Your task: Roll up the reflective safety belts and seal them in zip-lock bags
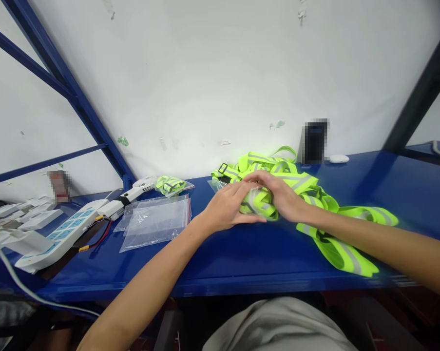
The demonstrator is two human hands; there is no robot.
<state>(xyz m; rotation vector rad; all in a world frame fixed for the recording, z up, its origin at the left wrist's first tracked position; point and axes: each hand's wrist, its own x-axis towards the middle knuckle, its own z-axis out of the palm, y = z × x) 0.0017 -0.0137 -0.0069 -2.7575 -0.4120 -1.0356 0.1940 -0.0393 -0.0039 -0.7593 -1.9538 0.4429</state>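
Observation:
Between my two hands is a folded neon-yellow reflective strap bundle (260,204) in a clear plastic bag. My left hand (227,204) grips its left side, thumb along the lower edge. My right hand (282,196) curves over the right and upper side, its fingertips partly hidden. Just behind and to the right lies a heap of loose reflective straps (296,180) with grey stripes and a black buckle. Left of my left hand, several flat clear zip bags (157,219) lie on the blue table (220,265).
Another bagged strap bundle (170,185) sits near the wall beside a white handheld fan (144,184). A power strip (64,234) and a red-black cable (102,235) are at the left. A dark phone (315,142) leans on the wall, next to a small white case (339,159).

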